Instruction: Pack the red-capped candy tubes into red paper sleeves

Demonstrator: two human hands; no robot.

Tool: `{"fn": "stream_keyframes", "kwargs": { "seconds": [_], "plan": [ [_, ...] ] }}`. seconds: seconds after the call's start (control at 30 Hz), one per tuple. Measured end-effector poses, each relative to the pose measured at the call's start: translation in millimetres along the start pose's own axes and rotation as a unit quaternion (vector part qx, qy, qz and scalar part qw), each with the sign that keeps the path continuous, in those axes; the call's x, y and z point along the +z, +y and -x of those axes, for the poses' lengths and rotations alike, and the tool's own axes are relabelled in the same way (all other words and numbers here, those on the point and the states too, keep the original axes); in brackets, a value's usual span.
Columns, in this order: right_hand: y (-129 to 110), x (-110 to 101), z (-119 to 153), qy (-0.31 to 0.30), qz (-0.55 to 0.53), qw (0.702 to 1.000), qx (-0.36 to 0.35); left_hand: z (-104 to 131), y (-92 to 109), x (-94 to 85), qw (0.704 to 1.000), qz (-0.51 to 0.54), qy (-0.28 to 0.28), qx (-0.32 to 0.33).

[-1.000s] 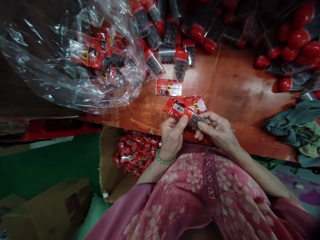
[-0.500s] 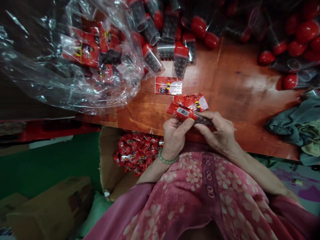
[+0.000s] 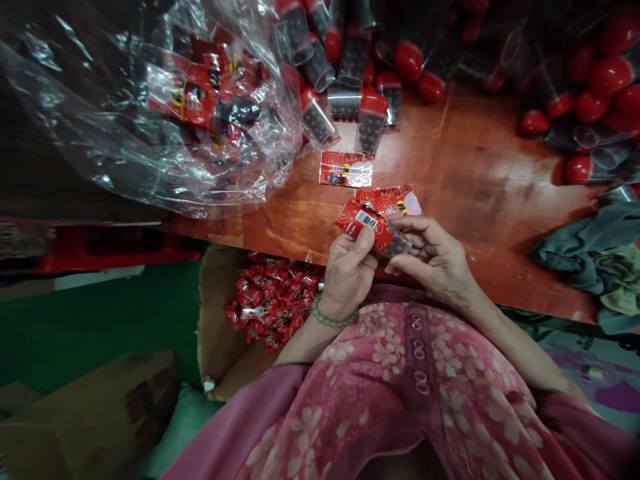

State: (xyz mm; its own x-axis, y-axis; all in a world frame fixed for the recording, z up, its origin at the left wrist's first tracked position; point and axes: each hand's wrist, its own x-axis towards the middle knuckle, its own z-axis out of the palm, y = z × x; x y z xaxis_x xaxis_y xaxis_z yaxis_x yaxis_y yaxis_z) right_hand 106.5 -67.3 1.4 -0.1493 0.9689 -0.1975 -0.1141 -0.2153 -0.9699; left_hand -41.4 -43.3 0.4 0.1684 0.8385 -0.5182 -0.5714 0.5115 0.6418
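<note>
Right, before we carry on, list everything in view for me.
Reddish-brown wooden table: one, centre
Clear tubes with red caps: many, far side
Clear crinkled plastic bag: one, left
Red printed packets in the bag: several
Flat red printed packets: at least two, mid-table and behind the hands
Red barcoded packet with dark beads showing: one, left hand
Open brown cardboard box: one, below table edge
Small red packets: many, inside it
Crumpled blue-green and pale-green cloth: right
Brown carton: one, lower left
Pale-green sack: one, beside it
Green bead bracelet: one, left wrist
Pink floral top: one, worn
Left hand: pinching the barcoded packet
Right hand: at its beaded end
</note>
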Motion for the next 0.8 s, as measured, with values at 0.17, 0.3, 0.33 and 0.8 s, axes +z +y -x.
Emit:
{"fn": "stream_keyframes", "kwargs": {
  "seconds": [0.17,0.3,0.33,0.8],
  "plan": [
    [3,-4,11,0.01,0.065,0.997,-0.045,12,-2,5.1,0.999,0.016,-0.028,-0.038],
    [10,-1,15,0.034,0.045,0.996,-0.067,23,-4,10.5,0.997,0.02,-0.049,-0.064],
    [12,0,15,0.043,0.049,0.995,-0.071,25,-4,10.9,0.997,0.018,-0.05,-0.064],
    [-2,-4,4,-0.111,0.322,0.906,-0.251,68,28,-89.4,0.955,-0.28,0.094,0.04]
  ]
}}
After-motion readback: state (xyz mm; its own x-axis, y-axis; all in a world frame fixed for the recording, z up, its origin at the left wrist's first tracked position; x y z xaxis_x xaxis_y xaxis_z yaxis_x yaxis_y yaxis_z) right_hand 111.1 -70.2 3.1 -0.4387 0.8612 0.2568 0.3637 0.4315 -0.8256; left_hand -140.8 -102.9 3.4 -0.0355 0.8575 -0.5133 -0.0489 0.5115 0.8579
